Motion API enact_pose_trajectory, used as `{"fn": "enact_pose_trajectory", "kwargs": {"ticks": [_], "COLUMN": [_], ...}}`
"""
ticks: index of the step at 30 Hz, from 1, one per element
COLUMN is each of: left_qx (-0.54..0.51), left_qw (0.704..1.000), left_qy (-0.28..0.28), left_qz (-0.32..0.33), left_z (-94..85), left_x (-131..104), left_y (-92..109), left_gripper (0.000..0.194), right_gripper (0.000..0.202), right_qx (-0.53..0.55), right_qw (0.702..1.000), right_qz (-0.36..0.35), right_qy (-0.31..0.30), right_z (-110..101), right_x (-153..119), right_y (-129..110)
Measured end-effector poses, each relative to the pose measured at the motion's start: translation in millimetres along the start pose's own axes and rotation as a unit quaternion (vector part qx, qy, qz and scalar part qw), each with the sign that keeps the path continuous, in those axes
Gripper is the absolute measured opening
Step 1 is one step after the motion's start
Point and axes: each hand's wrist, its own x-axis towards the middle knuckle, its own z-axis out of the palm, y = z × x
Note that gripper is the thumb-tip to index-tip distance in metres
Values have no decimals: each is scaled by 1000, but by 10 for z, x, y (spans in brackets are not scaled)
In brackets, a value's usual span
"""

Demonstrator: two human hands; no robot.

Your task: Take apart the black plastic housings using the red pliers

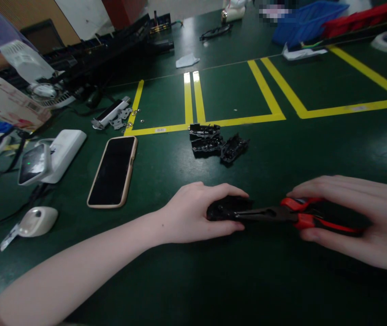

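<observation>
My left hand grips a dark plastic part between thumb and fingers, low over the green table. From the right, my right hand holds long-nose pliers by their red handles. The dark jaws of the pliers point left and reach the part in my left hand; the exact contact at the tips is too dark to tell. Beyond my hands lie several black plastic pieces, close together, with one piece angled at their right.
A phone, a white device and a small cream gadget lie at the left. Metal parts sit behind the phone. Yellow tape marks the table. Farther back are black assemblies and a blue bin.
</observation>
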Motion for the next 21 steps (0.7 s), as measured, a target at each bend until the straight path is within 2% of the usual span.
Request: {"fn": "enact_pose_trajectory", "kwargs": {"ticks": [4, 10, 21], "left_qx": [3, 1, 12], "left_qw": [1000, 1000, 1000], "left_qy": [-4, -11, -3], "left_qz": [-8, -9, 6], "left_z": [-6, -3, 4], "left_x": [-6, -6, 3], "left_y": [11, 11, -6], "left_gripper": [45, 44, 44], "right_gripper": [38, 39, 41], "right_qx": [-7, 6, 8], "right_qw": [1000, 998, 998], "right_qz": [5, 60, 61], "right_qy": [-15, -13, -4], "right_z": [-11, 9, 20], "right_x": [9, 3, -13], "right_y": [-24, -116, -105]}}
